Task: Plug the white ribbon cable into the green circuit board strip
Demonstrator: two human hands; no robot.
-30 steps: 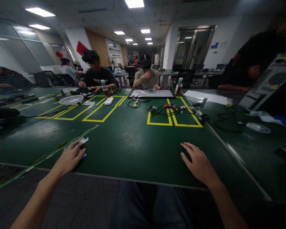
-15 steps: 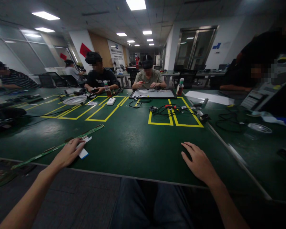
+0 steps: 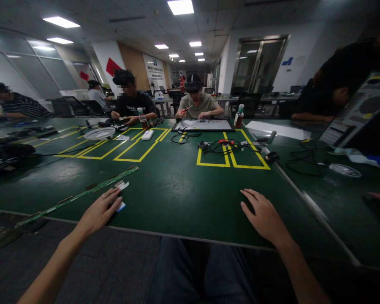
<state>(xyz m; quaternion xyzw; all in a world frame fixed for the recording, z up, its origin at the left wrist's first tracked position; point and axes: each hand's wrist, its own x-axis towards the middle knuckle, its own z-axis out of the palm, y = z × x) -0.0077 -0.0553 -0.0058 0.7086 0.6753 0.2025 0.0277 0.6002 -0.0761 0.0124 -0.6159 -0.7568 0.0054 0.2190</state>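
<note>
At the left, my left hand (image 3: 103, 207) lies over a white flat ribbon cable (image 3: 124, 185), with the fingers close together on it. The cable's blue-edged end (image 3: 122, 207) shows past my thumb, and its middle is hidden beneath the fingers. Just behind this hand, a long narrow green circuit board (image 3: 104, 184) runs slantwise across the table, its near end reaching past the front edge. My right hand (image 3: 262, 213) rests palm down on the bare green tabletop (image 3: 183, 198), fingers stretched out and holding nothing.
Yellow tape outlines (image 3: 213, 165) mark the table. Black cables and a red-handled tool (image 3: 226, 142) lie right of centre. Farther back are a white fan (image 3: 99, 133), a white box (image 3: 147, 134), two bottles and a flat panel (image 3: 205, 125). Co-workers sit around.
My left hand has slid to the right and a little nearer, and the ribbon cable has shifted right with it. My right hand stays put. A co-worker's hand appears at the right edge.
</note>
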